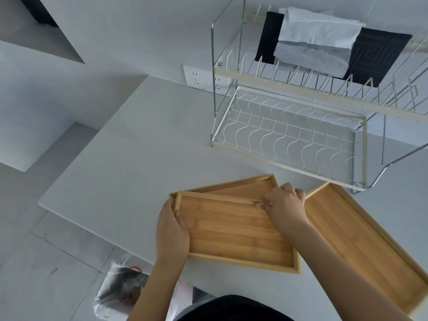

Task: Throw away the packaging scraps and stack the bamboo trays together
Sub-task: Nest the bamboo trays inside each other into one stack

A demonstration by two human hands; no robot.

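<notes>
We've got both hands, left hand and right hand, fingers clamped on the top bamboo tray, sitting skewed over another tray on the desk.

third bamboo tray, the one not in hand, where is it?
Head view, right side: the loose tray lies on the white counter, right of the right hand, just in front of the dish rack.

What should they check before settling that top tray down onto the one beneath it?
1. Left hand grips the top tray: ok.
2. Right hand holds its far edge: ok.
3. Top tray squared with the lower tray: not ok, skewed.
4. Third tray within reach on the counter: ok.
5. Scraps all thrown away: cannot tell; a bag sits on the floor.
</notes>
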